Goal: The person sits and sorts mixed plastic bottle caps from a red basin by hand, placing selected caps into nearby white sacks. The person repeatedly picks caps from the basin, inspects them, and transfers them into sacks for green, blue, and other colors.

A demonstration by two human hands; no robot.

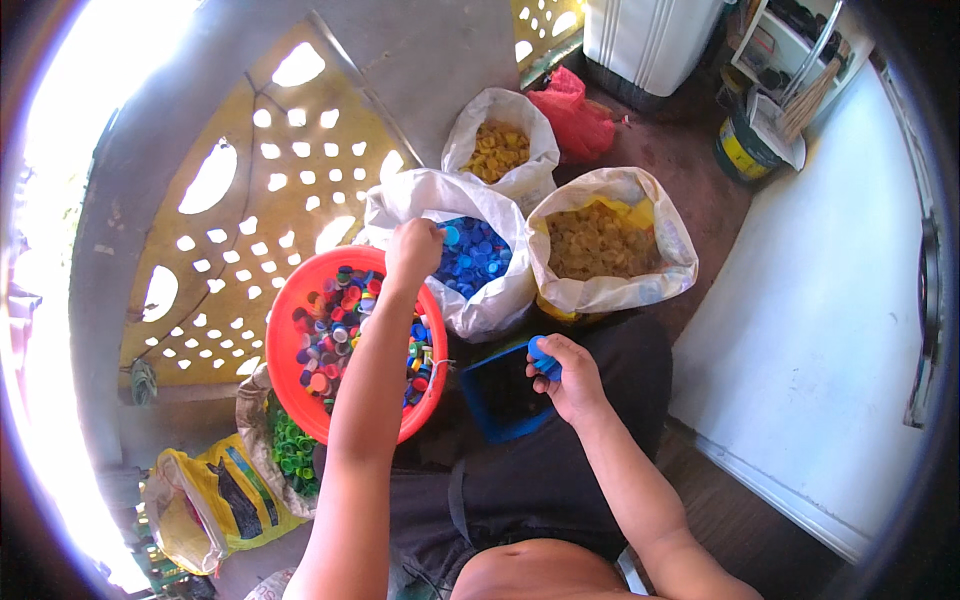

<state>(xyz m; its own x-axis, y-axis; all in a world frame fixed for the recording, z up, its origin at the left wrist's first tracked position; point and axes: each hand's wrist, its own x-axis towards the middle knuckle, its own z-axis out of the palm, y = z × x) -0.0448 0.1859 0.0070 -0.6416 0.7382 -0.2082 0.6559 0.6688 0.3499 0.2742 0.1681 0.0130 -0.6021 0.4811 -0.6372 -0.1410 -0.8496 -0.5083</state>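
My left hand (415, 251) is over the near left rim of a white woven sack (480, 319) of blue bottle caps (472, 259). A light blue cap (451, 235) shows at its fingertips; whether they grip it I cannot tell. Under my left forearm stands a red plastic basin (281, 330) of mixed-colour bottle caps (341, 334). My right hand (566, 375) holds several blue caps (546, 358) above my lap, beside a dark container with a blue rim (499, 437).
Two more woven sacks hold yellow caps (499, 150) and dull amber caps (600, 244). Green caps (292, 450) fill a sack at lower left, beside a yellow sack (247, 487). A red bag (574, 120), a bucket (746, 150) and a white panel (810, 300) stand farther right.
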